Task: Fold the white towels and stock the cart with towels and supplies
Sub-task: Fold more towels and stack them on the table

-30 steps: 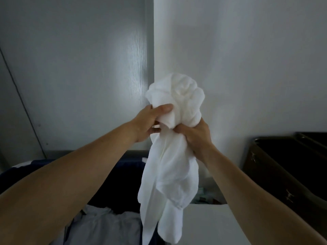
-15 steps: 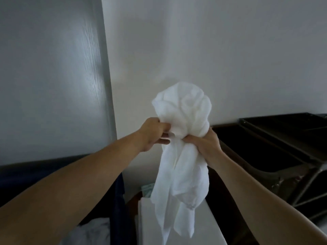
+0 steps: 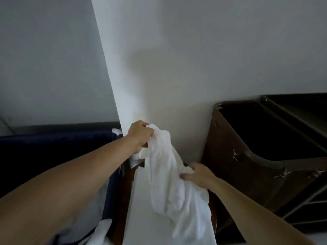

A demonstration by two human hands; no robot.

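I have the towel (image 3: 168, 183) up between both hands, over the white top (image 3: 139, 218). The left hand (image 3: 139, 137) is closed round its upper end, held high near the wall corner; the right hand (image 3: 200, 175) sits lower, its fingers curled into a fold at the towel's side.

The cloth is bunched and twisted, not spread, and that is my first worry; if I lay it down like this the edges will not meet and the fold will come out crooked. As I judge it, I need a second corner in the right hand before anything goes flat. White cloth on a white top in dim light makes the hems hard to pick out, so I could take a mid-edge for a corner.

The tail hangs toward the top's right edge, beside the dark gap in front of the brown bin (image 3: 238, 156); if the right hand lets go, the weight may drag it off the top and down there. The left hand seems to hold only a small bunch; a sharp shake could pull it free. The blue hamper (image 3: 53, 144) sits close on the left, so a wide swing might catch its rim.

I can read no writing, no brand and no label; the pale marks (image 3: 235, 154) on the bin look like ties or scuffs, not letters.
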